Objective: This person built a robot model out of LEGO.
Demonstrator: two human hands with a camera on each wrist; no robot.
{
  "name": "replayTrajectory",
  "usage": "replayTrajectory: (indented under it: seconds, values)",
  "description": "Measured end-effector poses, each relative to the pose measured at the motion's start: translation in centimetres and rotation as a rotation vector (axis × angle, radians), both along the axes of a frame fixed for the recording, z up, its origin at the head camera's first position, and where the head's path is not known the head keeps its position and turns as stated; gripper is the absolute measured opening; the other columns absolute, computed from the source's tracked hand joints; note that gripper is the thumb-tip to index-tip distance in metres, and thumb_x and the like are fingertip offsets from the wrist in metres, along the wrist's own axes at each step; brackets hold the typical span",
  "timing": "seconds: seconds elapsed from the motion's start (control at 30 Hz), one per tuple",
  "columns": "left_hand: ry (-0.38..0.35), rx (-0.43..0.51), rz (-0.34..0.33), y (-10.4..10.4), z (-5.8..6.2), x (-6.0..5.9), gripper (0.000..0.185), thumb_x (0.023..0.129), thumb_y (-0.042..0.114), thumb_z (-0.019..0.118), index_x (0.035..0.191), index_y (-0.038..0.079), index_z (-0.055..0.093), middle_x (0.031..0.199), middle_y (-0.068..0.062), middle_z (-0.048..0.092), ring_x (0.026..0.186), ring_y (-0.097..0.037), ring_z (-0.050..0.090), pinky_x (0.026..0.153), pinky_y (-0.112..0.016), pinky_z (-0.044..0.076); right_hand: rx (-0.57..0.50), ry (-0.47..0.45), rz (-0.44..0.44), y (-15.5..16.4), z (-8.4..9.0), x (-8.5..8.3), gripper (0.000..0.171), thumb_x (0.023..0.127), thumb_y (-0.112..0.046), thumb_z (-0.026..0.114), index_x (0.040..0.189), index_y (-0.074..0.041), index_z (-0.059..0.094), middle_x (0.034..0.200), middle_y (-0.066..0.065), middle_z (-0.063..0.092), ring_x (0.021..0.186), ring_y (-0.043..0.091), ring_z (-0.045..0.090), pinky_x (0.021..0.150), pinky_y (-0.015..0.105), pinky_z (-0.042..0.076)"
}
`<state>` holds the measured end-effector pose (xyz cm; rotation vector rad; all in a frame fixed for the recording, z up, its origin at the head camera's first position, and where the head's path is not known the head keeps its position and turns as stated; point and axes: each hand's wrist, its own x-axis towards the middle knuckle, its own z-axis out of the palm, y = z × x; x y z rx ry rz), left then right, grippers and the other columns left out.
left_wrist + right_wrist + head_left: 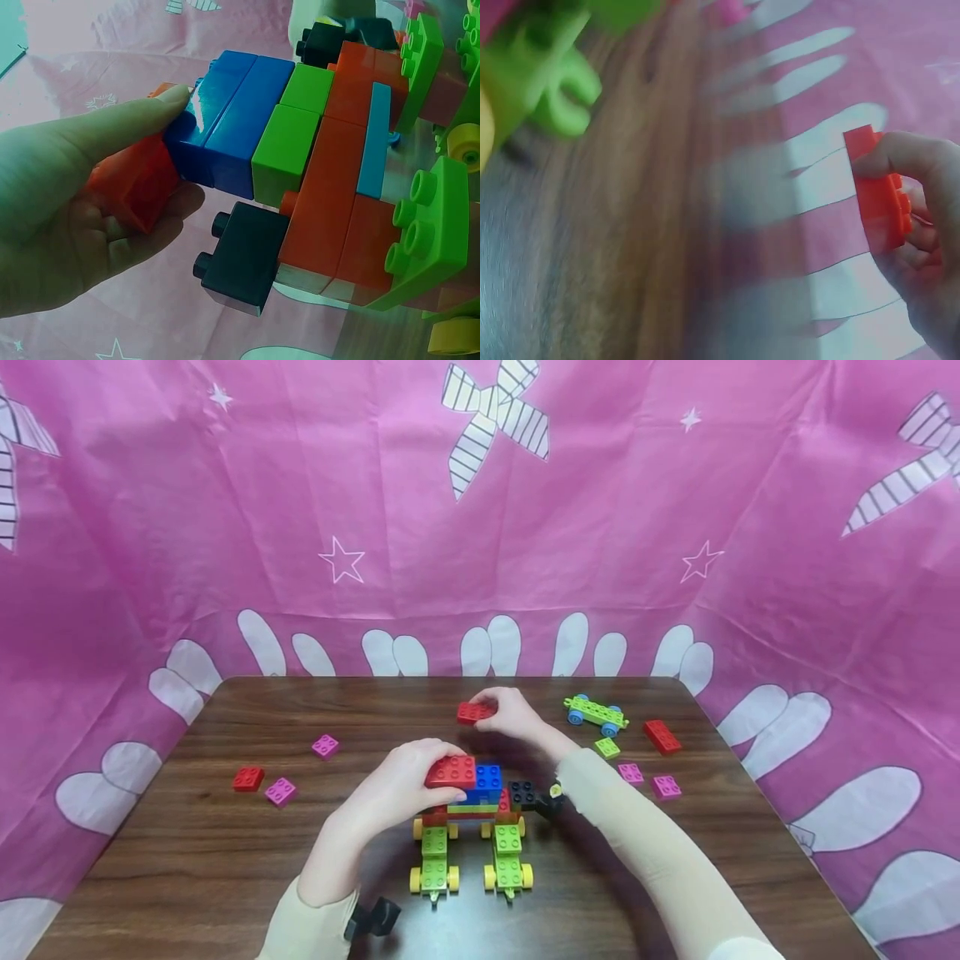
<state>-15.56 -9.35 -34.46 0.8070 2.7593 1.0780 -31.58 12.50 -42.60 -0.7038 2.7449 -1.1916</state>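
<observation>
The red brick (474, 712) looks light, rigid and smooth-sided, best taken by its long edges; the right hand (512, 714) pinches it so, just beyond the block vehicle (472, 827) on the counter (187, 860). The left hand (408, 785) curls around the vehicle's top red block (452, 772)

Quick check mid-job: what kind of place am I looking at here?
Probably a staged tabletop play or recording corner, not a workshop. A dark wood table is walled on three sides by a pink patterned cloth, and toy bricks lie scattered around a brick vehicle.
</observation>
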Motion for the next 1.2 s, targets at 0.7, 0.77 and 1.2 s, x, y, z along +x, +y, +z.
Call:
replayTrajectory:
  seconds: [0.7, 0.77, 1.2]
  values:
    - [0.014, -0.032, 0.011, 0.4, 0.0, -0.1, 0.042, 0.082, 0.028, 0.079, 0.119, 0.015, 0.065, 0.107, 0.002, 0.068, 0.093, -0.013, 0.059, 0.082, -0.032, 0.054, -0.133, 0.02, 0.095, 3.8, 8.0, 9.4, 0.039, 0.076, -0.022, 0.082, 0.112, -0.013, 0.07, 0.107, 0.002, 0.071, 0.096, 0.02, 0.062, 0.078, 0.036, 0.058]
    - [0.015, -0.033, 0.012, 0.4, 0.1, -0.1, 0.041, 0.083, 0.029, 0.079, 0.119, 0.015, 0.066, 0.108, 0.001, 0.068, 0.093, -0.013, 0.059, 0.082, -0.032, 0.053, -0.152, 0.009, 0.118, 3.9, 8.3, 10.2, 0.038, 0.075, -0.021, 0.082, 0.111, -0.015, 0.07, 0.106, 0.001, 0.071, 0.096, 0.02, 0.062, 0.078, 0.037, 0.058]
    - [0.007, -0.03, 0.032, 0.4, 0.1, 0.0, 0.041, 0.082, 0.028, 0.08, 0.117, 0.013, 0.067, 0.112, -0.002, 0.068, 0.099, -0.017, 0.061, 0.086, -0.038, 0.055, -0.147, -0.033, 0.183, 3.7, 8.0, 12.5, 0.035, 0.075, -0.02, 0.08, 0.109, -0.015, 0.072, 0.105, -0.001, 0.072, 0.097, 0.018, 0.061, 0.083, 0.035, 0.056]
